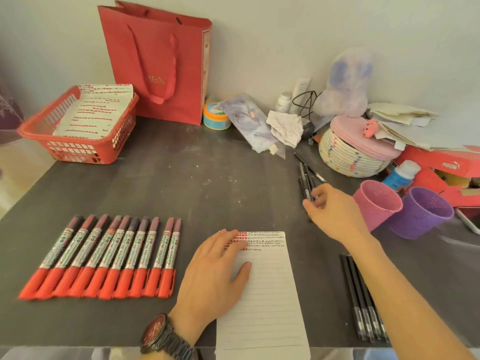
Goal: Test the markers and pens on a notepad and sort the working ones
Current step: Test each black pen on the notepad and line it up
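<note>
A lined notepad [267, 294] lies at the table's front edge, with red and black test marks along its top. My left hand [213, 271] rests flat on its left side, fingers straight. Several red-capped markers [104, 258] lie in a neat row to the left. My right hand [330, 209] reaches toward a loose group of black pens [306, 178], and its fingertips pinch the near end of one. More black pens [363, 300] lie side by side under my right forearm.
A pink cup [376, 203] and a purple cup [420, 214] stand at the right. Behind them sit a woven basket [355, 157] and clutter. A red basket [78, 128] with marked paper and a red bag [161, 63] stand at the back left.
</note>
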